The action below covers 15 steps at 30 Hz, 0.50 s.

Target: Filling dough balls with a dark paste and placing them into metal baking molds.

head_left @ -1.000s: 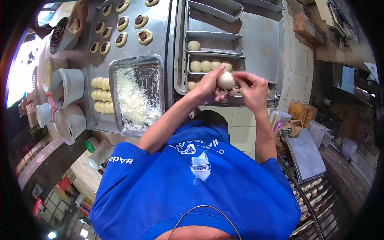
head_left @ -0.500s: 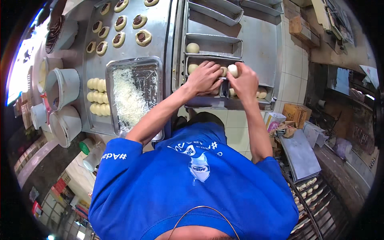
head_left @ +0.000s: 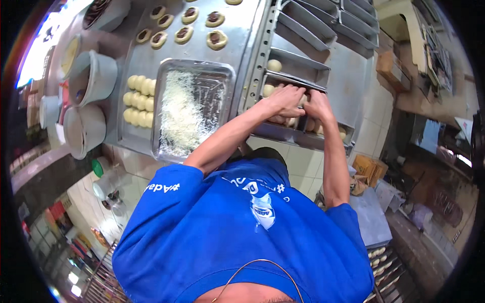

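Observation:
Both of my hands are in a metal loaf tin [head_left: 290, 80] that holds pale round dough balls. My left hand [head_left: 288, 100] lies over the dough with its fingers stretched to the right. Close beside it, my right hand [head_left: 318, 105] reaches down with bent fingers at a dough ball [head_left: 303, 99], which partly shows between the hands; its fingertips are hidden. Another dough ball [head_left: 269, 90] sits at the tin's left end. One more dough ball [head_left: 274, 65] lies in the farther tin [head_left: 308, 70]. Several dough balls fill the nearer tins [head_left: 316, 126].
Left of the tins stands a tray of white shreds [head_left: 230, 86]. Beside it are braided-looking dough rows [head_left: 140, 101] and dough rounds with dark filling [head_left: 216, 39] on a metal table [head_left: 242, 30]. White buckets [head_left: 103, 76] line the far left. More tins [head_left: 305, 25] stand at the back.
My right hand has lowered the dough ball it held up into the tin and come closer to my left hand. The whole view has shifted and tilted, so the tables appear further right.

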Each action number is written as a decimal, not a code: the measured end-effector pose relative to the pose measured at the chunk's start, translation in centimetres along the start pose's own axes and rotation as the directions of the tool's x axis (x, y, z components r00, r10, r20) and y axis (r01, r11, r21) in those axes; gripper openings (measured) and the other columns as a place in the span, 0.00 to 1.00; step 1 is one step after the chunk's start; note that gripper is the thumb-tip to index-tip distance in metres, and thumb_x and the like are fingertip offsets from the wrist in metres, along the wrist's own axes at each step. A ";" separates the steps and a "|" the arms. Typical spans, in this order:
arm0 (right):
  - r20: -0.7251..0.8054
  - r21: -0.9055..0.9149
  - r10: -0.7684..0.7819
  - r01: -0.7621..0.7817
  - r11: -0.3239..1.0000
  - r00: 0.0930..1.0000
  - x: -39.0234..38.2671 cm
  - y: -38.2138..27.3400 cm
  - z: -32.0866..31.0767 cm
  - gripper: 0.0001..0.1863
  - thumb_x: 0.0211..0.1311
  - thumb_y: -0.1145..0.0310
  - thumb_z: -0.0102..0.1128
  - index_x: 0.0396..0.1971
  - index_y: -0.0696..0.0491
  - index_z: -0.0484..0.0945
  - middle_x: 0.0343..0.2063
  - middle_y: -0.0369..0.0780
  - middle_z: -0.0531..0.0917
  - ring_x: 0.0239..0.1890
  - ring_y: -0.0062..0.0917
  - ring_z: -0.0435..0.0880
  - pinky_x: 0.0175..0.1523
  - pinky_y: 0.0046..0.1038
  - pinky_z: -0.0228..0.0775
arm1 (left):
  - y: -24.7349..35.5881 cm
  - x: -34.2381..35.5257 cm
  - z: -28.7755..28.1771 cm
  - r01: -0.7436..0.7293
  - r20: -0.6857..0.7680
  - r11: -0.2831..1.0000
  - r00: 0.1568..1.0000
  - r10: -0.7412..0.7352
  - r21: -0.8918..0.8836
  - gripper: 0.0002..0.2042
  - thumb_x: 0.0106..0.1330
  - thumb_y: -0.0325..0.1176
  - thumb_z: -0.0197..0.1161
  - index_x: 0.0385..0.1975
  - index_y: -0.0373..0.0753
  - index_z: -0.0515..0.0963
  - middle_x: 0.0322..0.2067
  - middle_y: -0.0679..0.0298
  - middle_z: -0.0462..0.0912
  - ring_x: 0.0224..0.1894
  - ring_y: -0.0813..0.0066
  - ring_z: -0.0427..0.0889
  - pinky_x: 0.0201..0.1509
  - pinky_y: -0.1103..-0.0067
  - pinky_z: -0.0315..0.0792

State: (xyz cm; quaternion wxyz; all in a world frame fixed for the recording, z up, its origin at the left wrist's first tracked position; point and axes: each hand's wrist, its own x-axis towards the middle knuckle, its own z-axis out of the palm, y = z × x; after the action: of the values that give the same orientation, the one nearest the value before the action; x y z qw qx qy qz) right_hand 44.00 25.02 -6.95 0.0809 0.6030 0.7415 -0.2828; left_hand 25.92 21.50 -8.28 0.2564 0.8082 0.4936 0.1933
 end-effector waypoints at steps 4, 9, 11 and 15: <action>-0.493 0.093 -0.105 0.172 0.981 0.864 -3.7 -0.1 0.0 0.19 0.57 0.69 0.61 0.48 0.58 0.84 0.38 0.46 0.89 0.31 0.42 0.85 0.38 0.37 0.78 | -1.5 -1.4 -6.2 0.051 -0.323 0.963 0.936 -0.138 -0.265 0.16 0.54 0.34 0.62 0.40 0.32 0.80 0.40 0.50 0.85 0.38 0.53 0.83 0.43 0.65 0.78; -0.535 0.427 0.192 0.067 0.901 0.822 -11.2 -5.6 -2.5 0.15 0.60 0.70 0.66 0.48 0.56 0.85 0.35 0.37 0.88 0.25 0.17 0.77 0.34 0.20 0.74 | -13.9 -4.6 -11.7 0.723 -0.610 0.559 0.670 -0.423 0.406 0.13 0.58 0.30 0.60 0.41 0.34 0.83 0.37 0.50 0.80 0.37 0.56 0.81 0.42 0.66 0.79; -0.517 0.498 0.219 0.082 0.863 0.828 -12.6 -5.6 -1.3 0.14 0.60 0.72 0.66 0.46 0.56 0.86 0.34 0.37 0.88 0.24 0.17 0.77 0.33 0.20 0.74 | -17.6 -4.2 -11.8 0.803 -0.431 0.557 0.588 -0.685 0.212 0.12 0.61 0.32 0.60 0.40 0.32 0.83 0.40 0.47 0.79 0.42 0.50 0.80 0.47 0.59 0.76; -0.491 0.599 0.241 0.124 0.791 0.837 -13.9 -7.5 0.0 0.12 0.59 0.74 0.66 0.43 0.57 0.86 0.32 0.37 0.87 0.24 0.18 0.77 0.32 0.20 0.73 | -20.7 -3.3 -10.2 0.751 -0.553 0.659 0.570 -0.607 0.050 0.11 0.63 0.31 0.60 0.38 0.32 0.84 0.42 0.45 0.80 0.43 0.48 0.81 0.48 0.58 0.76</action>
State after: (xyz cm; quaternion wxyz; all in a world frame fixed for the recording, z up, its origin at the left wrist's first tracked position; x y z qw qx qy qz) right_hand 40.57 12.43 1.88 -0.3219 0.6746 0.5820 -0.3204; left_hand 4.23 28.71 -12.91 0.0601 0.5026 0.8378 0.2047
